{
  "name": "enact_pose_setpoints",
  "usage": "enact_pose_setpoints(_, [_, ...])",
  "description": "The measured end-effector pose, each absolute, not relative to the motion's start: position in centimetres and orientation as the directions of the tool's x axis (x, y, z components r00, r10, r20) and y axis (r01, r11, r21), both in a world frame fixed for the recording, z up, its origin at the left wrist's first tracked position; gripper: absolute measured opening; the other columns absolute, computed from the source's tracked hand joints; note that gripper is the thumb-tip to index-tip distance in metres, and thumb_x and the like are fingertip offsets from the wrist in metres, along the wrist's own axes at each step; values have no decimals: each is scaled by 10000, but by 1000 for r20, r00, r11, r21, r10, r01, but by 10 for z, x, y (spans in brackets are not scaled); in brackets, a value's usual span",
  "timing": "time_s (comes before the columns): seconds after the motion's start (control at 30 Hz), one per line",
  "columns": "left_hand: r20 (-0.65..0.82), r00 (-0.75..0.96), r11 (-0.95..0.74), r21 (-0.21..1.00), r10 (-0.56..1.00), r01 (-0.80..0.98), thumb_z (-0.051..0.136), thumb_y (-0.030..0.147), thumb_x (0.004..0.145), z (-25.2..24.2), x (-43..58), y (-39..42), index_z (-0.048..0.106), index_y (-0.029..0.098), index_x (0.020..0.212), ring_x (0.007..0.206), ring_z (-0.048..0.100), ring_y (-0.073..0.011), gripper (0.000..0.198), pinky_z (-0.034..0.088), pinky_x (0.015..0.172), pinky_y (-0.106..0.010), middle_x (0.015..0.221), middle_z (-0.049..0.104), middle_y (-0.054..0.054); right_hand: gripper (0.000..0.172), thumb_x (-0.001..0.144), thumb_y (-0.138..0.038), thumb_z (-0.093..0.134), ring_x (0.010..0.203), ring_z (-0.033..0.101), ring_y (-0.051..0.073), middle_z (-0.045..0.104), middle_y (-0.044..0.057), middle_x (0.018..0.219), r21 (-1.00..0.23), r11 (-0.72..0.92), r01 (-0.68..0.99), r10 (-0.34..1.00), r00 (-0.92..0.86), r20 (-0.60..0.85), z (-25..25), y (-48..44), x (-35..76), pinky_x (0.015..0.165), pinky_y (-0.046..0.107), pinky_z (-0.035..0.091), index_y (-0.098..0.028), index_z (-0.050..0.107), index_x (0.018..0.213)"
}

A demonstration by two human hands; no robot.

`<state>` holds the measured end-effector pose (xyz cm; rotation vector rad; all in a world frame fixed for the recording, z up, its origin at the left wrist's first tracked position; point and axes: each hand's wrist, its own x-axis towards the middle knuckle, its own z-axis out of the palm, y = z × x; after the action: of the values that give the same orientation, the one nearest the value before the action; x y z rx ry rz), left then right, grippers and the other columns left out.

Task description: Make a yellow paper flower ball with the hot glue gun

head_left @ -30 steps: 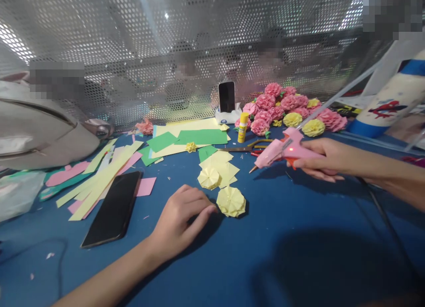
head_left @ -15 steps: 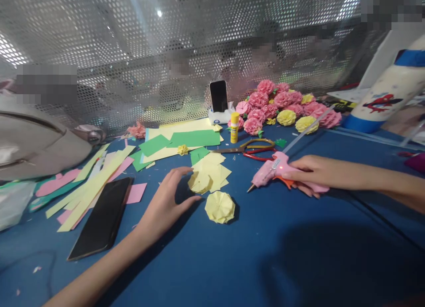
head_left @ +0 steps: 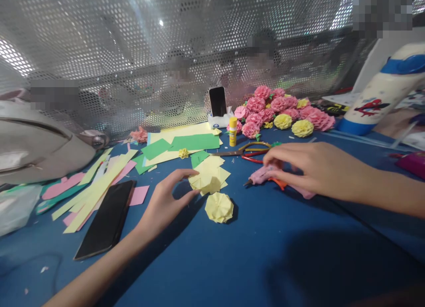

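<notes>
My left hand (head_left: 171, 192) curves its thumb and fingers around the edges of a round, pleated pale yellow paper piece (head_left: 199, 182). Just in front of it a similar pleated yellow paper rosette (head_left: 219, 208) rests on the blue table. On the right, my right hand (head_left: 299, 165) arches over a pink hot glue gun (head_left: 260, 176) with an orange trigger, its fingers apart and off the handle. The gun lies with its nozzle pointing left, and the hand hides much of its body. Yellow paper squares (head_left: 217, 167) are spread behind the pleated piece.
Scissors (head_left: 232, 153), a glue stick (head_left: 233, 132) and green paper (head_left: 195, 141) lie behind my hands. Pink paper flowers (head_left: 255, 104) are heaped at the back right beside a bottle (head_left: 375, 99). A phone (head_left: 106, 220), paper strips (head_left: 99, 187) and a bag (head_left: 43, 141) occupy the left.
My left fingers have closed in on the pleated yellow piece. My right hand has come off the glue gun's handle and shifted left over its body.
</notes>
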<state>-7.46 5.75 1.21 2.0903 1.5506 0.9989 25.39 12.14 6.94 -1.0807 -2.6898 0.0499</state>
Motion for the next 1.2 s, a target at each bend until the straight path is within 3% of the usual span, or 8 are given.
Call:
enact_pose_setpoints(0.1, [259,98,-271,811,961,518,684,327,846,26,-64,51,633,225,1142,1013,659,-216,317,527,934,-405,1181,678,-63,314,978,-429,473,1072,611,227,611,61,1253,-151,874,461,484,-805,343,75,116,229,788,301,480,-238,580,1204])
enact_pose_setpoints(0.17, [164,77,-181,907,983,379,688,367,842,38,-54,45,647,203,1109,944,686,-216,316,561,850,-365,1109,713,-74,361,962,-383,521,1192,552,230,554,73,1343,-166,911,377,411,-814,410,77,117,211,840,296,492,-234,541,1290])
enact_pose_setpoints(0.4, [66,58,-74,983,996,166,699,411,853,57,-42,32,673,213,1085,883,668,-138,306,527,855,-232,956,735,-13,126,916,-215,629,933,621,165,684,36,1010,-320,937,144,310,-764,566,86,121,178,839,277,453,-172,669,1027])
enact_pose_setpoints(0.77, [96,98,-105,990,991,91,688,357,873,53,-44,34,681,204,1032,812,650,-111,221,520,821,-209,839,712,13,236,880,-255,695,881,611,136,698,25,1004,-418,905,80,319,-778,542,80,115,175,765,232,444,-168,674,1099])
enact_pose_setpoints(0.9, [92,103,-103,988,990,112,651,383,893,53,-42,34,686,186,986,776,636,-114,221,519,786,-219,784,687,8,218,878,-216,686,824,628,109,716,16,977,-499,856,137,423,-740,522,81,112,175,694,196,450,-151,694,1086])
enact_pose_setpoints(1.0, [120,103,-140,965,988,222,663,369,878,54,-43,34,674,201,1042,832,647,-141,235,521,796,-261,920,711,-18,183,876,-224,682,803,634,101,731,6,987,-573,804,162,500,-706,502,81,112,175,684,188,459,-167,717,1045])
enact_pose_setpoints(1.1, [254,105,-275,872,961,404,718,283,828,52,-46,34,673,234,1076,956,634,-173,256,506,829,-293,1135,687,-31,182,870,-239,689,792,638,101,735,-1,989,-605,782,149,514,-703,492,79,112,177,674,196,465,-191,725,1042])
enact_pose_setpoints(1.2, [407,166,-429,729,898,533,687,194,847,51,-50,33,695,228,1015,949,628,-166,172,490,828,-290,1069,704,-25,174,874,-219,689,805,644,106,732,4,976,-570,814,113,454,-736,502,75,112,180,722,215,476,-193,729,1041])
